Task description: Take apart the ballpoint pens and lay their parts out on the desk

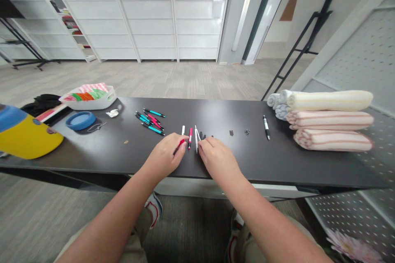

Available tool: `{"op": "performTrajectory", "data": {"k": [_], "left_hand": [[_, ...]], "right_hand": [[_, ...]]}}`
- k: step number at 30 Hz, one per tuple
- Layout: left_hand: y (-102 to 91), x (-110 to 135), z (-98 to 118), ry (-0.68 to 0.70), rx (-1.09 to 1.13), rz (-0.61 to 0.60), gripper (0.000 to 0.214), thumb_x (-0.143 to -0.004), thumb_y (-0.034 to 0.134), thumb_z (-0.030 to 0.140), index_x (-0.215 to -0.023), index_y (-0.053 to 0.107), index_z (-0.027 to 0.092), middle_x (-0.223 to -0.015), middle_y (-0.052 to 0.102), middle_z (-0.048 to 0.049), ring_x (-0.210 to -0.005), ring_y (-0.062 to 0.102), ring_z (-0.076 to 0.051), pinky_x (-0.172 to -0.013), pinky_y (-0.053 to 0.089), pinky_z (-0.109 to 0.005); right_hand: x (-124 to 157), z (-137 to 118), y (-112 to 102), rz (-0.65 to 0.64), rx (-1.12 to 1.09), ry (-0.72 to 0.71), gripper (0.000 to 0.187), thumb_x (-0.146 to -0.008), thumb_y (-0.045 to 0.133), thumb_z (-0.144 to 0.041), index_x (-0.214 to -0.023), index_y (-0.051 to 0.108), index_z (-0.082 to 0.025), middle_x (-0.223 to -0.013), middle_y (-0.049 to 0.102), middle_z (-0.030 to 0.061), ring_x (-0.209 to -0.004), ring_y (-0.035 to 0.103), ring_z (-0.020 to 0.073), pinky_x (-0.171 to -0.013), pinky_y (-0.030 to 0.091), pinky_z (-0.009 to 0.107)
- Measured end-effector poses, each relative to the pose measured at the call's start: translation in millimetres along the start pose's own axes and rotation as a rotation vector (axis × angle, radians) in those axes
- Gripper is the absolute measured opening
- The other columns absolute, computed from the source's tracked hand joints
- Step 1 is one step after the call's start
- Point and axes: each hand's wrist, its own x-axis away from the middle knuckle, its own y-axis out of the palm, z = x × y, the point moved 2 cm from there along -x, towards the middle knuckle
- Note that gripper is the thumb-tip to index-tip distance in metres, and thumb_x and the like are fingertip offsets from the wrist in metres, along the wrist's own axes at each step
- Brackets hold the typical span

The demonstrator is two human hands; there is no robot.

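My left hand (pixel 165 154) is closed, thumb and finger pinching a small red pen part (pixel 182 141). Just beyond it lies a white stick-like piece (pixel 183 130), partly covered by the fingers. A red pen barrel (pixel 190 137) rests on the dark table between my hands. My right hand (pixel 217 154) has its fingers bent together at thin white pen pieces (pixel 196 139); whatever sits in its fingertips is hidden. Small black pen parts (pixel 201 135) show beyond those fingers. Farther left is a loose group of turquoise and red pens (pixel 150 121).
Small dark pieces (pixel 231 132), tiny springs (pixel 247 132) and a white-and-black pen (pixel 266 127) lie to the right. Rolled towels (pixel 331 119) are stacked at the far right. At left are a blue ring (pixel 80 121), a white basket (pixel 111 98) and a yellow cap (pixel 31 137).
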Motion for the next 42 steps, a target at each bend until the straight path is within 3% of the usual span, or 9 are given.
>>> {"op": "performTrajectory", "data": {"k": [4, 11, 14, 17, 20, 23, 27, 35, 42], "left_hand": [[-6.2, -2, -6, -0.055, 0.092, 0.069, 0.028, -0.106, 0.049, 0.025, -0.126, 0.069, 0.02, -0.114, 0.071, -0.0086, -0.11, 0.065, -0.021, -0.101, 0.051, -0.036], [-2.7, 2, -38, -0.6, 0.356, 0.252, 0.044, -0.095, 0.067, 0.044, -0.131, 0.069, 0.018, -0.096, 0.071, -0.0037, -0.08, 0.066, -0.015, -0.076, 0.056, -0.029], [6.2, 2, -45, -0.703, 0.453, 0.266, 0.064, -0.085, 0.078, 0.041, -0.14, 0.059, 0.015, -0.093, 0.07, -0.0018, -0.077, 0.066, -0.014, -0.074, 0.057, -0.028], [9.8, 0, -44, -0.666, 0.401, 0.224, 0.068, -0.086, 0.077, 0.036, -0.145, 0.049, 0.019, -0.103, 0.071, -0.0047, -0.078, 0.067, -0.014, -0.074, 0.058, -0.029], [5.1, -2, -36, -0.584, 0.185, 0.197, 0.048, -0.091, 0.071, 0.035, -0.135, 0.058, 0.019, -0.114, 0.069, -0.009, -0.083, 0.066, -0.016, -0.079, 0.057, -0.033], [-2.1, -1, -27, -0.481, -0.032, 0.167, 0.02, -0.097, 0.065, 0.037, -0.102, 0.07, 0.019, -0.099, 0.068, -0.0062, -0.08, 0.062, -0.017, -0.079, 0.052, -0.033], [-2.3, 5, -19, -0.373, -0.073, -0.038, 0.038, -0.103, 0.054, 0.043, -0.074, 0.063, 0.02, -0.074, 0.065, -0.0014, -0.071, 0.061, -0.017, -0.069, 0.045, -0.03], [2.2, 3, -20, -0.248, -0.156, -0.021, 0.027, -0.106, 0.045, 0.029, -0.104, 0.071, 0.02, -0.106, 0.074, -0.0093, -0.102, 0.067, -0.025, -0.096, 0.051, -0.04], [-16.7, 11, -59, -0.28, -0.433, 0.0, 0.039, -0.09, 0.048, 0.005, -0.118, 0.072, 0.019, -0.128, 0.07, -0.0131, -0.114, 0.063, -0.032, -0.102, 0.051, -0.05]], "right_hand": [[-1, -5, 0, -0.041, -0.013, -0.008, 0.02, -0.105, 0.053, -0.023, -0.094, 0.07, -0.018, -0.092, 0.069, 0.0083, -0.086, 0.063, 0.0234, -0.08, 0.048, 0.035], [0, -5, -3, -0.008, -0.06, 0.003, 0.029, -0.107, 0.047, -0.025, -0.093, 0.071, -0.019, -0.092, 0.069, 0.0093, -0.084, 0.063, 0.0226, -0.079, 0.048, 0.036], [0, -4, -3, -0.013, -0.079, 0.004, 0.026, -0.106, 0.049, -0.024, -0.094, 0.072, -0.019, -0.093, 0.069, 0.0094, -0.085, 0.063, 0.0228, -0.08, 0.048, 0.036], [0, -4, -3, -0.02, -0.097, 0.003, 0.024, -0.105, 0.051, -0.023, -0.095, 0.072, -0.019, -0.094, 0.07, 0.0096, -0.087, 0.064, 0.0232, -0.083, 0.049, 0.036], [0, -4, -3, -0.019, -0.112, -0.004, 0.024, -0.105, 0.05, -0.023, -0.096, 0.073, -0.018, -0.096, 0.07, 0.0098, -0.089, 0.064, 0.0233, -0.085, 0.049, 0.036], [1, -4, -3, -0.027, -0.119, -0.003, 0.025, -0.105, 0.05, -0.023, -0.096, 0.073, -0.018, -0.096, 0.07, 0.0094, -0.089, 0.064, 0.0231, -0.085, 0.05, 0.036], [1, -3, -3, -0.039, -0.136, -0.001, 0.024, -0.105, 0.051, -0.024, -0.096, 0.073, -0.018, -0.096, 0.07, 0.0091, -0.088, 0.064, 0.0229, -0.085, 0.05, 0.036], [0, -2, -3, -0.039, -0.135, 0.0, 0.023, -0.104, 0.052, -0.024, -0.096, 0.073, -0.019, -0.097, 0.07, 0.0092, -0.088, 0.064, 0.0232, -0.083, 0.05, 0.036], [1, -2, -3, -0.03, -0.143, 0.002, 0.024, -0.105, 0.051, -0.024, -0.095, 0.073, -0.019, -0.097, 0.071, 0.0087, -0.087, 0.064, 0.023, -0.082, 0.05, 0.036]]}}
